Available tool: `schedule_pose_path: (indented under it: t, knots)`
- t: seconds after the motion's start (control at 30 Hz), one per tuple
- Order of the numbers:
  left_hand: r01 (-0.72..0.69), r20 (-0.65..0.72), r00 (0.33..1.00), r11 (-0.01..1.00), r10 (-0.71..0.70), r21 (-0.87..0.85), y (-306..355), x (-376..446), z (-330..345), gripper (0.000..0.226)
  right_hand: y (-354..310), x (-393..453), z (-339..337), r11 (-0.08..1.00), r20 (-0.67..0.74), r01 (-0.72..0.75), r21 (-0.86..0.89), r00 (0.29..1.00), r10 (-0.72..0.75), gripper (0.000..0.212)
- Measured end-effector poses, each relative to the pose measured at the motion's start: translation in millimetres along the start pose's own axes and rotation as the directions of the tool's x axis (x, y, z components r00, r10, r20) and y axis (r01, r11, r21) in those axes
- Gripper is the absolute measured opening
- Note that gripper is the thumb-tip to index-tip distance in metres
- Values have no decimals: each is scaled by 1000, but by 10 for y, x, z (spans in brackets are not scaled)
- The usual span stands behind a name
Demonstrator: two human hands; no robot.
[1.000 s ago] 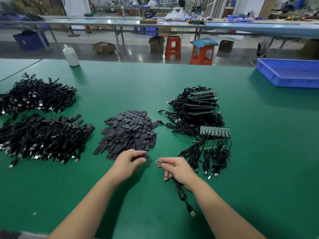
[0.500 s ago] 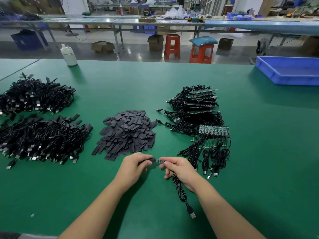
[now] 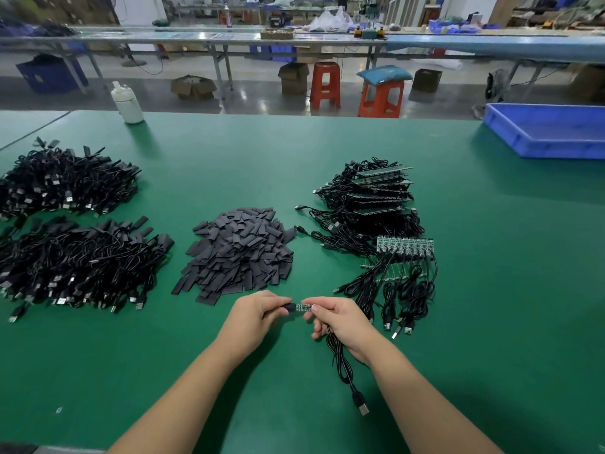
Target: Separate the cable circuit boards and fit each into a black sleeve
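Midway, left hand (image 3: 253, 314) pinched a black sleeve (image 3: 288, 308) onto the circuit board (image 3: 302, 307) pinched by right hand (image 3: 340, 319); finished cables (image 3: 75, 260) lay at the counter's (image 3: 491, 306) left edge, unseparated boards (image 3: 404, 245) rightward.

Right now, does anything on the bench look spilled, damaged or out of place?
Nothing stands out. The sleeves and cables lie in separate heaps; the left hand holds a sleeve against the board pinched by the right hand.
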State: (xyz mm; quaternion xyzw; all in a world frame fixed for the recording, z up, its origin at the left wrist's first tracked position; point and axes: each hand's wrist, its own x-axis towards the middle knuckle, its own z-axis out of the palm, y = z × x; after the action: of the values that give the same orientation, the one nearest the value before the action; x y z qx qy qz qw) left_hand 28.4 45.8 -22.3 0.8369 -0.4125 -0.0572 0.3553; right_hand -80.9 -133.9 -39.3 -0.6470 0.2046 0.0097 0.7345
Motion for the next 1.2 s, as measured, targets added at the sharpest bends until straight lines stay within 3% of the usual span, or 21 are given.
schedule_pose_path:
  t: [0.13, 0.37, 0.73, 1.07, 1.2]
  knots:
    - [-58, -6, 998, 998, 58, 23, -4, 2, 19, 21, -18, -17, 6, 1000, -4, 4, -1, 1000, -4, 25]
    - [-4, 14, 1000, 1000, 4, 17, -25, 13, 72, 25, -13, -5, -8, 1000, 5, 3, 8, 1000, -3, 25]
    - [-45, -22, 999, 992, 48, 121, 6, 40, 51, 20, 8, 2, 10, 1000, 39, -3, -26, 999, 3, 24]
    - [-123, 84, 991, 973, 109, 196, 43, 25, 32, 22, 10, -9, 32, 999, 38, 3, -46, 999, -2, 24]
    - [-86, 47, 996, 987, 80, 136, 68, 34, 46, 22, 5, -10, 38, 998, 37, 4, -59, 999, -2, 25]
